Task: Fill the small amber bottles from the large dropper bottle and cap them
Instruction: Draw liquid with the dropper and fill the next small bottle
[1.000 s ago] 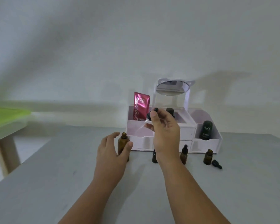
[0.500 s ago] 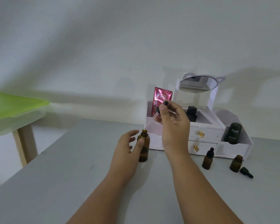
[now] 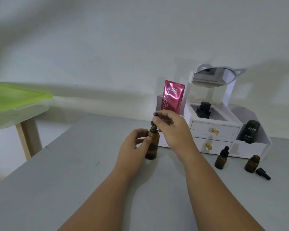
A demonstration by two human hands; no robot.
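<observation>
Now left hand (image 3: 132,145) curls round the big bottle (image 3: 151,147), upright on the table (image 3: 73,180); right hand (image 3: 172,129) pinches the dropper (image 3: 154,118) at its neck. We judge this the drawing step. Next we must carry the loaded dropper, level, to the open small bottle (image 3: 251,164) well right, cap (image 3: 263,173) beside it.

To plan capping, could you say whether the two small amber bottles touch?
Apart: head view shows bare table between capped bottle and uncapped bottle.
</observation>
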